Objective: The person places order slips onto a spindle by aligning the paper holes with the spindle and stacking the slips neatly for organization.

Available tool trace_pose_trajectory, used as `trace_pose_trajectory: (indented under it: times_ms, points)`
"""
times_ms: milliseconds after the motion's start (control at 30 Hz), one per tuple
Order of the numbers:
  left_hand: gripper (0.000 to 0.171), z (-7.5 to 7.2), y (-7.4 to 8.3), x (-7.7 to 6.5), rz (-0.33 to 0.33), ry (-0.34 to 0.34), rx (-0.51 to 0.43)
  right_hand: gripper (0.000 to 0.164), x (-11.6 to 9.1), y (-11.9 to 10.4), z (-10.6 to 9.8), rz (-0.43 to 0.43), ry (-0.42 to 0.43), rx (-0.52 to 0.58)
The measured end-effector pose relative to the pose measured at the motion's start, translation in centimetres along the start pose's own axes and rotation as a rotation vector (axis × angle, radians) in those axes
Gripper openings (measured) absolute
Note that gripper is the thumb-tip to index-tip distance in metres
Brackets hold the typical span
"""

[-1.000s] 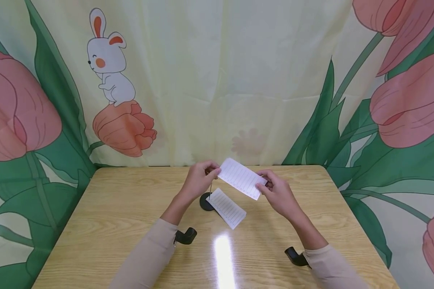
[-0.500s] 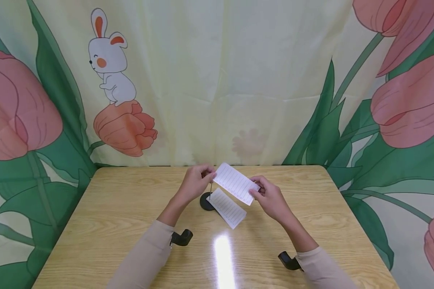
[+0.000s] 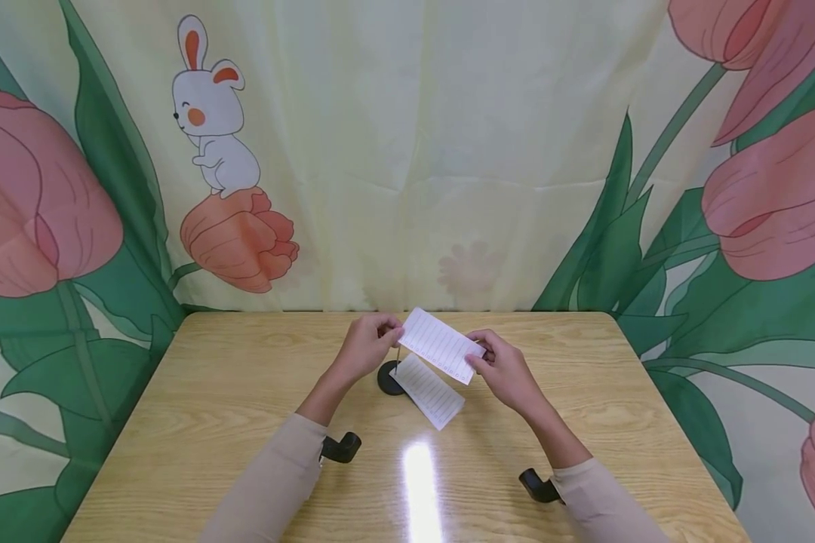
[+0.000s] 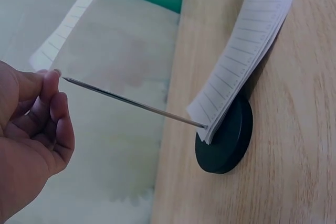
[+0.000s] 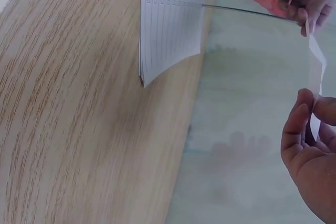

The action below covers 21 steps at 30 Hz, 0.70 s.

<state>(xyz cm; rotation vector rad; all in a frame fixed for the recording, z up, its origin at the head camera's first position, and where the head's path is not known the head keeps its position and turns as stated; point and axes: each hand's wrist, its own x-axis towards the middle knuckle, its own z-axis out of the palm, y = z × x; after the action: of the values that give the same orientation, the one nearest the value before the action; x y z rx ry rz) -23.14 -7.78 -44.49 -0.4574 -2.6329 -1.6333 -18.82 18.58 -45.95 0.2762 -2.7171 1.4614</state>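
A lined paper slip [image 3: 441, 345] is stretched between both hands above a paper spike. My left hand [image 3: 367, 345] pinches its left corner; in the left wrist view those fingertips are right at the pointed tip of the thin metal spike [image 4: 134, 102]. The right hand [image 3: 508, 371] pinches the slip's other end between thumb and fingers. Below, a small stack of similar lined slips [image 4: 241, 51] is pierced at one corner, low on the spike, over the round black base [image 4: 223, 153]. The stack sticks out to the right of the base in the head view.
The wooden table [image 3: 231, 407] carries the base and a bright light reflection at the front middle. A curtain [image 3: 353, 151] printed with tulips and a rabbit hangs behind its far edge. Black wrist-camera mounts [image 3: 342, 448] sit at both sleeves.
Both hands have moved the held slip slightly left and down, bringing its left corner over the spike tip. In the last half second they barely move. The pierced stack stays in place.
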Motion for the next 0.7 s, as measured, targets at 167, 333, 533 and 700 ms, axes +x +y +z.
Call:
trace_pose_trajectory:
  times_ms: [167,333,533,700]
  points:
    - [0.009,0.14,-0.34,-0.05,-0.014,0.007,-0.009,0.030,0.15,0.11,0.04,0.008,-0.006,-0.007]
    - [0.010,0.42,-0.61,-0.06,-0.018,0.009,-0.017,0.030,0.15,0.27,-0.01,0.012,-0.004,-0.008]
    - [0.010,0.54,-0.82,0.00,-0.030,0.008,-0.019,0.030,0.24,0.31,-0.02,0.009,0.000,-0.011]
    - [0.010,0.63,-1.05,0.13,-0.044,0.008,-0.020,0.030,0.30,0.22,-0.03,0.012,-0.002,-0.016]
